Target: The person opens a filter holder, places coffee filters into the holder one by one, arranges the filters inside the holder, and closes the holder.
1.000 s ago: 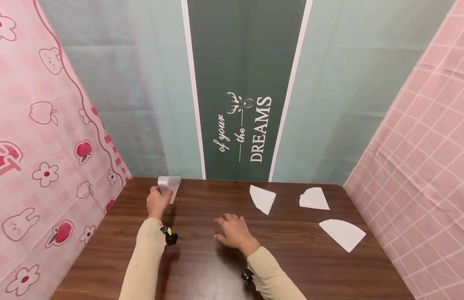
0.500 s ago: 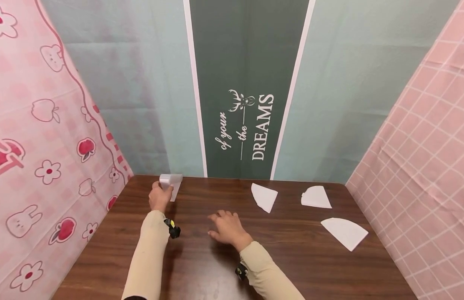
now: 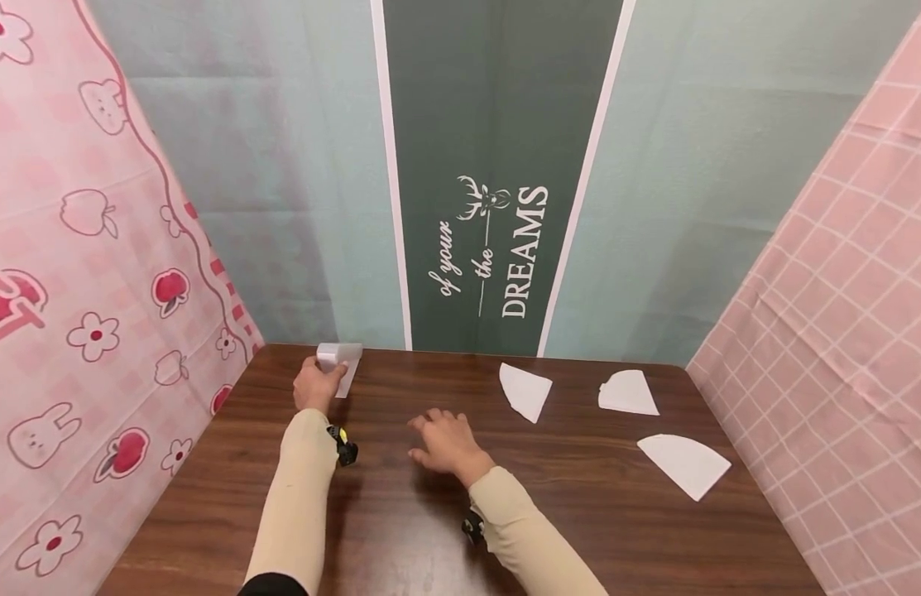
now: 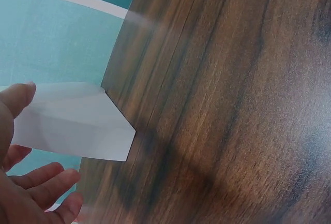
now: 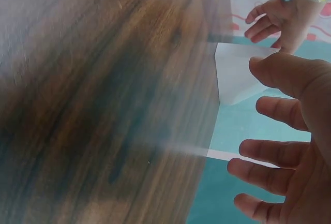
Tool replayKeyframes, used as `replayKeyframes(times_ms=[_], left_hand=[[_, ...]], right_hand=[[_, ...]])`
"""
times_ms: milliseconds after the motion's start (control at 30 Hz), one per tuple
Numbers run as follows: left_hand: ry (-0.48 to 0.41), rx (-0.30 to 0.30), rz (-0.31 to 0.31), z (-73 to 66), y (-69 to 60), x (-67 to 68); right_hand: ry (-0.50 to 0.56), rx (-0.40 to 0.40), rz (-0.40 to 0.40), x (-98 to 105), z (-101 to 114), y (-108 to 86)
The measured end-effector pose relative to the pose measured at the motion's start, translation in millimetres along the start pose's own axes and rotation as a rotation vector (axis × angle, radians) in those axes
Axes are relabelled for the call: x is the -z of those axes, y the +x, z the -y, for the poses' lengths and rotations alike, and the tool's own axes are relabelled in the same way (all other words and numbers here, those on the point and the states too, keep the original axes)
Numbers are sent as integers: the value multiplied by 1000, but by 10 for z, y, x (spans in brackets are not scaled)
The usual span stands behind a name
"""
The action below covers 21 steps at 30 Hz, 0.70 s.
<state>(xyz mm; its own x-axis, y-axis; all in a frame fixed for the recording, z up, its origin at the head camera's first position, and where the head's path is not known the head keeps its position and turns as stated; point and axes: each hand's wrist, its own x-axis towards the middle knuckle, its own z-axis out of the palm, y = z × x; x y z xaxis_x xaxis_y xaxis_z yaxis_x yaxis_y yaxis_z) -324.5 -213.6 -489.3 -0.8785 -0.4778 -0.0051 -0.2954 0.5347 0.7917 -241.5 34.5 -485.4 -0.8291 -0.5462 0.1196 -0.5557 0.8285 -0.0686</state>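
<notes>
A white, partly see-through holder (image 3: 341, 356) with a flat upright body stands near the table's back left edge. My left hand (image 3: 316, 387) pinches its near side between thumb and index finger, the other fingers spread loosely in the left wrist view. Near the table's middle, my right hand (image 3: 447, 445) hovers palm down with fingers apart and nothing in them. To its right lie three white fan-shaped papers that look like cone coffee filters: one nearest the hand (image 3: 525, 392), one at the back right (image 3: 629, 392), and one farther forward (image 3: 685, 466).
The dark brown wooden table (image 3: 400, 530) meets a blue-green cloth backdrop (image 3: 318, 207) at its back edge. Pink patterned cloth (image 3: 95, 273) hangs along the left side, pink checked cloth (image 3: 825, 273) along the right.
My right hand has drifted slightly left and away from me. The left hand keeps its pinch on the holder, which stays in about the same place. The papers have not moved.
</notes>
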Motion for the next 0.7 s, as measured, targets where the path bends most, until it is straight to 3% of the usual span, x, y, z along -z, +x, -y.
replayKeyframes(times_ms=[400,700], left_hand=[[-36,16,1,-53,6,-41],[-37,-13,-86,-44,28,-51]], right_hand=[[-2,2,25,41,-17,61],[2,-4,26,41,7,76]])
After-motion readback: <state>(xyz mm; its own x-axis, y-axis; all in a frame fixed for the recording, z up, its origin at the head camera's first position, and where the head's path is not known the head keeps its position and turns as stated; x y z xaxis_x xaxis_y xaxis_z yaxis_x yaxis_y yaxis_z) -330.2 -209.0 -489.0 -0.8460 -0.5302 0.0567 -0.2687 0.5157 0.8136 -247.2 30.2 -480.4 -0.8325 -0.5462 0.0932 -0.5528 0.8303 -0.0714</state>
